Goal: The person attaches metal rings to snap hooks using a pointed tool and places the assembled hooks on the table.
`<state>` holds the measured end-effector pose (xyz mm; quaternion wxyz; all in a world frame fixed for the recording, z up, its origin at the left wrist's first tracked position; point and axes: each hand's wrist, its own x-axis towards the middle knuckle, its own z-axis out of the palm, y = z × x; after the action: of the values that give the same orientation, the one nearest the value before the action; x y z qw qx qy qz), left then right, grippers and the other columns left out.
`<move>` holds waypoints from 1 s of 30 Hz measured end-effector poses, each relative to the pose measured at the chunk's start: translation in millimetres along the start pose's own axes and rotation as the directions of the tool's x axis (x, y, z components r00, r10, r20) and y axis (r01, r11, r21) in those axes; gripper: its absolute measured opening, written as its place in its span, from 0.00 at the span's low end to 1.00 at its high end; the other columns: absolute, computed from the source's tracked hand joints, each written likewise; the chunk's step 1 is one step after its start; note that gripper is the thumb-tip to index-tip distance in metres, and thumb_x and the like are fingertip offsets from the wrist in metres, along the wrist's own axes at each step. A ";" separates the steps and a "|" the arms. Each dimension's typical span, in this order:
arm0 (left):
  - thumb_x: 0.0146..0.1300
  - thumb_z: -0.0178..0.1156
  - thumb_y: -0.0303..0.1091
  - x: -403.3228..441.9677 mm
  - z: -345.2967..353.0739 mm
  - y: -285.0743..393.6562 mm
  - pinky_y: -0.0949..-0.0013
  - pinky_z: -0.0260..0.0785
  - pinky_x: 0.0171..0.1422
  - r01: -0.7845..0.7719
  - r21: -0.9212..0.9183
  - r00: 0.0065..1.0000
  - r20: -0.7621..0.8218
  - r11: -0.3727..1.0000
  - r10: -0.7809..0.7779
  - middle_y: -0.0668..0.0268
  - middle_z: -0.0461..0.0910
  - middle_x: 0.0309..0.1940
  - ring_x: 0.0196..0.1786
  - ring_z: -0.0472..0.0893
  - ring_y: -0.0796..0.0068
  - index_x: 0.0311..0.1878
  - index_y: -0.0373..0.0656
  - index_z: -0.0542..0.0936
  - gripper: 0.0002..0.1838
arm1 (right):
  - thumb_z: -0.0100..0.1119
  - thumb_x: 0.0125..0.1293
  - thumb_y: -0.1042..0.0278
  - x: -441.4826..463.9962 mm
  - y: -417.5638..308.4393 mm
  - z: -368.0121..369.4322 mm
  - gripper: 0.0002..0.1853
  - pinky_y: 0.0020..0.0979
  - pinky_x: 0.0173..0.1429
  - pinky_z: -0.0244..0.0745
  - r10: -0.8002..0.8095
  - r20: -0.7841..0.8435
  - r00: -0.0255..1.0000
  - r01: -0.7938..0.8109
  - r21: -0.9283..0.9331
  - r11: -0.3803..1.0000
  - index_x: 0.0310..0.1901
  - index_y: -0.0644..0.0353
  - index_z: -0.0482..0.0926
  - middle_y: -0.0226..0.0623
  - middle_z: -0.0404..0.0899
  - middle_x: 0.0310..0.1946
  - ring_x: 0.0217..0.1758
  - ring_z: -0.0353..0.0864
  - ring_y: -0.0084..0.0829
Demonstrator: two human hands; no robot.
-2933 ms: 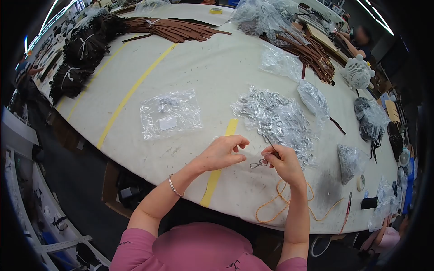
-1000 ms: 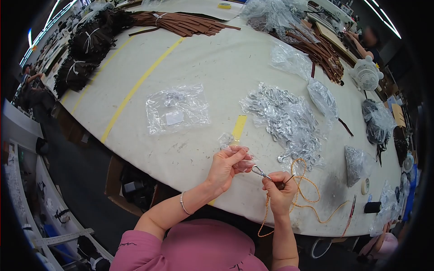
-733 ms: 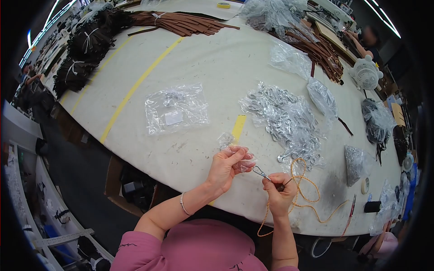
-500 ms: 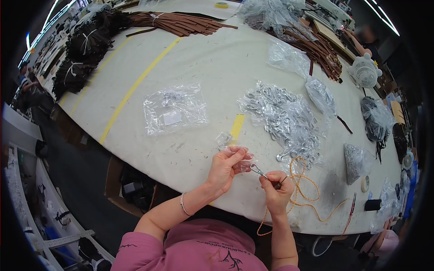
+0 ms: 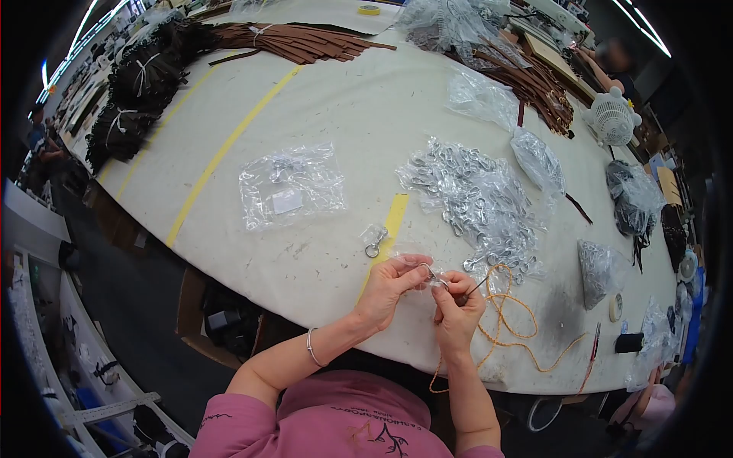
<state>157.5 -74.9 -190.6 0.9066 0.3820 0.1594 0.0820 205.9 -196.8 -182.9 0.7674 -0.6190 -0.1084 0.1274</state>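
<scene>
My left hand [image 5: 388,291] and my right hand [image 5: 456,311] meet over the near edge of the table. Both pinch a small silver metal hook [image 5: 430,273], partly hidden by the fingers, with some clear plastic around it. A thin dark rod [image 5: 478,285] sticks out from my right fingers; its kind is unclear. Orange cord [image 5: 500,328] loops on the table beside my right hand and hangs over the edge. Just beyond my left hand lies a silver hook with a ring [image 5: 372,249], partly in clear plastic. A big heap of plastic-wrapped metal hooks [image 5: 481,198] spreads farther off.
A clear plastic bag with a white label [image 5: 289,200] lies left of the heap. Bundled brown straps [image 5: 305,42] and dark bundles [image 5: 137,84] line the far side. At right are a filled bag [image 5: 599,271], a tape roll [image 5: 615,308], a black spool [image 5: 630,344] and a white fan [image 5: 612,118].
My right hand has moved up and left, bringing the hook against my left fingers. My left hand has shifted slightly down, and the ringed hook on the table now shows.
</scene>
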 end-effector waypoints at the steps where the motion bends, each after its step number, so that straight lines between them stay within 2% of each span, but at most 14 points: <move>1: 0.60 0.56 0.29 -1.0 1.3 0.1 0.73 0.67 0.46 -0.001 -0.026 1.000 -0.001 1.000 0.001 0.66 0.78 0.38 0.41 0.75 0.80 0.46 0.37 0.75 0.11 | 0.61 0.53 0.81 -0.4 -1.8 1.1 0.09 0.14 0.18 0.57 0.043 -0.026 0.999 -0.041 0.060 0.997 0.26 0.60 0.69 0.35 0.74 0.34 0.16 0.63 0.11; 3: 0.60 0.56 0.29 -4.4 3.8 -2.2 0.74 0.66 0.46 -0.002 -0.076 1.000 -0.002 0.997 0.002 0.68 0.78 0.38 0.40 0.75 0.81 0.46 0.37 0.75 0.12 | 0.60 0.53 0.81 -0.3 -1.9 2.6 0.09 0.14 0.16 0.58 0.102 -0.054 0.993 -0.091 0.174 0.980 0.26 0.60 0.69 0.36 0.75 0.34 0.15 0.64 0.12; 6: 0.61 0.55 0.30 -6.1 3.9 -8.3 0.75 0.66 0.46 0.096 -0.180 0.994 -0.025 0.979 -0.102 0.68 0.77 0.38 0.41 0.74 0.81 0.46 0.37 0.76 0.12 | 0.59 0.54 0.82 -0.2 1.0 5.4 0.09 0.15 0.14 0.59 0.136 -0.066 0.988 -0.111 0.296 0.949 0.26 0.61 0.68 0.37 0.75 0.34 0.14 0.65 0.13; 9: 0.61 0.56 0.31 -9.0 9.4 -10.5 0.77 0.64 0.46 0.062 -0.136 0.998 -0.021 0.989 -0.065 0.72 0.76 0.35 0.39 0.72 0.85 0.47 0.37 0.76 0.13 | 0.59 0.54 0.81 -3.8 2.1 9.5 0.08 0.15 0.13 0.58 0.173 -0.077 0.982 -0.137 0.343 0.929 0.26 0.61 0.68 0.37 0.75 0.33 0.14 0.65 0.14; 11: 0.62 0.54 0.30 -6.8 8.7 -16.9 0.76 0.65 0.48 0.020 -0.080 1.000 -0.007 0.997 -0.020 0.70 0.77 0.38 0.41 0.72 0.83 0.46 0.37 0.76 0.11 | 0.59 0.55 0.80 -4.8 5.4 9.8 0.08 0.16 0.13 0.58 0.226 -0.069 0.972 -0.186 0.366 0.912 0.26 0.60 0.68 0.37 0.76 0.30 0.13 0.65 0.15; 14: 0.63 0.53 0.29 -6.4 9.3 -17.1 0.75 0.65 0.50 0.011 -0.062 1.000 0.000 0.998 -0.011 0.69 0.77 0.40 0.43 0.72 0.83 0.45 0.37 0.77 0.10 | 0.58 0.56 0.78 -5.2 0.0 8.5 0.08 0.17 0.13 0.57 0.332 0.015 0.943 -0.305 0.437 0.846 0.25 0.59 0.68 0.35 0.75 0.23 0.12 0.65 0.16; 17: 0.63 0.53 0.29 -5.8 6.2 -17.9 0.75 0.64 0.50 0.029 -0.080 0.999 0.036 0.996 -0.026 0.69 0.77 0.40 0.44 0.72 0.83 0.45 0.37 0.77 0.10 | 0.58 0.57 0.76 -4.1 -5.8 2.1 0.08 0.17 0.12 0.56 0.441 0.200 0.875 -0.479 0.496 0.725 0.25 0.59 0.68 0.32 0.72 0.17 0.11 0.63 0.17; 20: 0.62 0.54 0.29 -6.4 2.0 -12.6 0.76 0.64 0.50 0.037 -0.069 0.995 0.091 0.997 -0.031 0.70 0.77 0.39 0.43 0.72 0.84 0.45 0.37 0.77 0.10 | 0.60 0.56 0.74 -0.8 -11.5 -1.1 0.08 0.17 0.13 0.55 0.501 0.241 0.831 -0.555 0.313 0.771 0.29 0.60 0.69 0.30 0.70 0.20 0.11 0.62 0.15; 23: 0.62 0.54 0.29 -4.7 1.1 -3.4 0.78 0.64 0.49 -0.021 0.057 0.995 0.103 0.998 0.015 0.71 0.77 0.36 0.41 0.73 0.85 0.43 0.36 0.77 0.09 | 0.63 0.53 0.71 7.4 -16.8 -5.0 0.12 0.16 0.13 0.55 0.334 0.203 0.921 -0.360 0.105 0.927 0.36 0.62 0.71 0.27 0.68 0.24 0.13 0.61 0.13; 24: 0.62 0.54 0.29 -4.2 1.3 -0.9 0.78 0.65 0.48 -0.049 0.116 0.994 0.100 0.992 0.037 0.71 0.78 0.35 0.40 0.73 0.85 0.43 0.36 0.77 0.09 | 0.64 0.51 0.69 10.4 -22.6 -3.3 0.18 0.14 0.17 0.54 0.244 0.171 0.955 -0.254 0.039 0.967 0.42 0.63 0.71 0.25 0.65 0.26 0.16 0.58 0.10; 25: 0.62 0.54 0.29 -3.6 1.4 1.6 0.78 0.66 0.46 -0.055 0.193 0.993 0.113 0.980 0.034 0.70 0.78 0.33 0.38 0.73 0.85 0.41 0.36 0.77 0.08 | 0.64 0.51 0.70 15.8 -22.5 -3.1 0.18 0.14 0.18 0.53 0.149 0.194 0.970 -0.141 -0.058 0.988 0.43 0.63 0.71 0.24 0.65 0.26 0.17 0.57 0.10; 27: 0.61 0.54 0.29 -3.3 2.1 6.7 0.79 0.67 0.41 -0.069 0.345 0.990 0.139 0.936 0.022 0.68 0.78 0.30 0.35 0.75 0.85 0.38 0.35 0.76 0.07 | 0.63 0.51 0.71 26.0 -21.3 -3.9 0.18 0.14 0.20 0.53 -0.033 0.264 0.964 0.098 -0.237 0.967 0.44 0.63 0.71 0.23 0.64 0.25 0.18 0.56 0.09; 28: 0.61 0.54 0.29 -4.3 4.4 10.2 0.79 0.68 0.38 -0.022 0.372 0.992 0.124 0.928 -0.026 0.68 0.78 0.29 0.33 0.75 0.84 0.37 0.35 0.76 0.07 | 0.63 0.51 0.71 27.9 -24.5 -3.4 0.16 0.15 0.22 0.51 -0.009 0.271 0.963 0.076 -0.239 0.968 0.42 0.62 0.73 0.23 0.66 0.25 0.20 0.56 0.09; 30: 0.61 0.55 0.30 -6.5 9.1 16.0 0.79 0.70 0.33 0.074 0.420 0.989 0.089 0.905 -0.122 0.67 0.78 0.26 0.29 0.77 0.83 0.35 0.35 0.75 0.07 | 0.61 0.51 0.73 31.0 -15.0 -8.3 0.14 0.15 0.22 0.53 -0.083 0.275 0.958 0.165 -0.291 0.942 0.41 0.62 0.75 0.26 0.68 0.25 0.21 0.60 0.12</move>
<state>154.2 -71.6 -171.7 0.8153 0.5613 0.1407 -0.0213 238.8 -197.3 -169.7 0.6461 -0.7020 -0.2654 0.1392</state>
